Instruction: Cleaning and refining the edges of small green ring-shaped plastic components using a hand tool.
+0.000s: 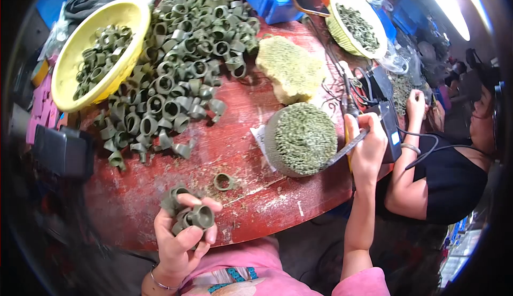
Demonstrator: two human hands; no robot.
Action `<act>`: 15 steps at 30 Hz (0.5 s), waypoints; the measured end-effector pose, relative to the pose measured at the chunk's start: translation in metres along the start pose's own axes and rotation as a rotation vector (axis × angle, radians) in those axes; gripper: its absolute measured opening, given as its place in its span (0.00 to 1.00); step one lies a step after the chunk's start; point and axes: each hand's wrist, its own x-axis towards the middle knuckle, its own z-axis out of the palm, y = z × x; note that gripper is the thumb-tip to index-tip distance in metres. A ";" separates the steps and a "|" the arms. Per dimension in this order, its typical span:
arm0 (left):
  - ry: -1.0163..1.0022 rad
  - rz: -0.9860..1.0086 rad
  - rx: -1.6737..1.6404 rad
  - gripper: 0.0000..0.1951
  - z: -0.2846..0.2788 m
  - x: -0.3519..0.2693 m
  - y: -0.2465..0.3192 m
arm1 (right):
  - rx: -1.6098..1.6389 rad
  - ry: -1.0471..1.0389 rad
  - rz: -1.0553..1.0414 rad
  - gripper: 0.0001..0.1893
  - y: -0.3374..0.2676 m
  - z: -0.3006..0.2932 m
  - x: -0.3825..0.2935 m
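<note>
My left hand (180, 236), near the table's front edge, holds several dull green ring-shaped pieces (203, 216) between thumb and fingers. One ring faces up at the fingertips. In my right hand (366, 147) is a flat grey file-like tool (348, 148), slanting down to the left. Its tip is at the lower right rim of a round block (306, 139) whose top is speckled green. A single green ring (223, 181) lies on the red table (256, 200) between my left hand and the block.
A large heap of green ring pieces (200, 47) covers the table's far left, beside a yellow basket (60, 83) with more. A yellowish slab (290, 67) lies behind the block. Cables and a black box (386, 131) stand right, near a co-worker (433, 183).
</note>
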 end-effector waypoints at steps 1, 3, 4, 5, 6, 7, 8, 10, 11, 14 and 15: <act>-0.034 -0.038 -0.017 0.18 -0.001 0.001 0.001 | -0.005 -0.020 0.044 0.10 0.006 0.001 -0.001; -0.097 -0.081 -0.015 0.17 -0.004 0.005 -0.001 | -0.009 -0.080 0.110 0.10 0.010 0.000 -0.002; -0.115 -0.091 0.018 0.17 -0.004 0.004 0.000 | -0.005 -0.123 0.136 0.09 0.004 -0.003 -0.001; -0.116 -0.088 0.028 0.17 -0.002 0.004 0.001 | -0.026 -0.084 0.020 0.09 0.007 -0.002 -0.001; -0.119 -0.093 0.034 0.18 0.001 0.005 0.001 | -0.049 -0.042 -0.093 0.09 0.014 -0.003 0.000; -0.111 -0.134 0.075 0.17 0.003 0.004 0.005 | -0.048 -0.056 -0.090 0.08 0.020 -0.006 0.000; -0.107 -0.175 0.117 0.17 0.005 0.004 0.008 | -0.047 -0.066 -0.087 0.08 0.021 -0.008 0.000; -0.102 -0.115 0.083 0.17 0.003 0.003 0.006 | 0.053 -0.110 0.108 0.07 0.005 -0.013 -0.002; -0.107 -0.119 0.084 0.17 0.001 0.002 0.006 | 0.266 0.004 0.140 0.09 0.002 -0.007 -0.002; -0.128 -0.094 0.119 0.17 -0.004 0.000 0.005 | 0.315 0.123 -0.031 0.22 -0.028 -0.013 -0.015; -0.153 -0.073 0.160 0.17 -0.007 0.000 0.005 | 0.530 -0.040 -0.085 0.29 -0.036 -0.015 -0.021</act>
